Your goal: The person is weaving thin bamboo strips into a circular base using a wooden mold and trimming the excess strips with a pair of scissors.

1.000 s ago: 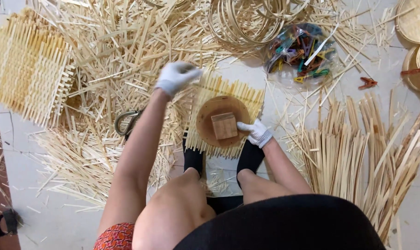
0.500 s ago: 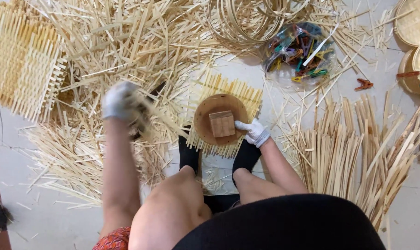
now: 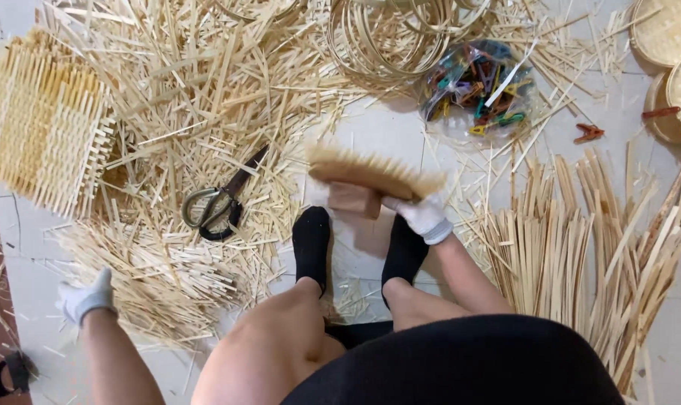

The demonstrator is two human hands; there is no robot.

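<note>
My right hand point(image 3: 423, 217), in a white glove, grips a small woven bamboo piece point(image 3: 370, 171) with a wooden block point(image 3: 352, 199) under it. The piece is tipped up so I see it edge-on, just above my two feet in black socks point(image 3: 312, 240). My left hand point(image 3: 84, 300), also gloved, is low at the left beside a pile of short bamboo slivers point(image 3: 153, 277), fingers apart with nothing in them. Scissors point(image 3: 217, 202) lie on the strips between the two hands.
A stack of woven bamboo mats point(image 3: 40, 127) lies at the far left. Bamboo hoops point(image 3: 393, 30) and a bag of coloured clips point(image 3: 479, 82) are at the top. Long flat strips point(image 3: 565, 240) fan out on the right, with round baskets point(image 3: 667, 30) top right.
My left hand has come down from above the strips to the lower left, and the scissors now lie on the pile. My right hand has tipped the woven piece from flat to on edge.
</note>
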